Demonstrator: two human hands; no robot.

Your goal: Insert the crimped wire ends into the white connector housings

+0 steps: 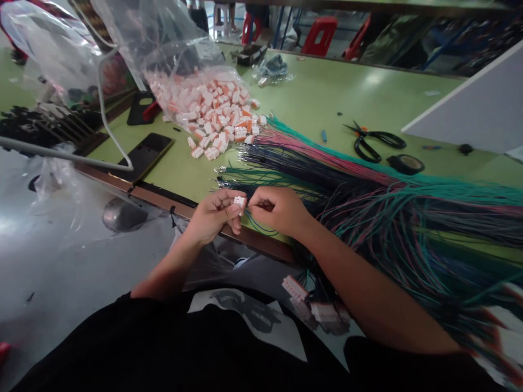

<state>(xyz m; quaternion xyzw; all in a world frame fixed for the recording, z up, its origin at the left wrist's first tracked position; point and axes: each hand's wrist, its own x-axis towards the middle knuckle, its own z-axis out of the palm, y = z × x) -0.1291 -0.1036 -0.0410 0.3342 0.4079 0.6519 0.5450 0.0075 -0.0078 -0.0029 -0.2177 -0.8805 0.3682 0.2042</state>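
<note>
I see the left hand [212, 215] closed around a small white connector [239, 202], pinched between thumb and fingertips at the near edge of the green table [327, 92]; the right hand [278, 209] is clenched just beside it, fingertips pinching a thin wire [255, 226] whose blue loop hangs below both hands; the two hands nearly touch at the connector. A broad bundle of teal, pink and dark wires [368, 185] fans across the table from the right, its loose ends lying just beyond the hands. Farther back, a heap of white and orange connectors [216, 117] spills from an open clear plastic bag [163, 43]. A dark phone [145, 155] lies flat to the left of the heap; black scissors [373, 141] and a roll of black tape [406, 163] lie apart on the right. Finished white connectors with wires [310, 302] rest in my lap, below the right forearm.
</note>
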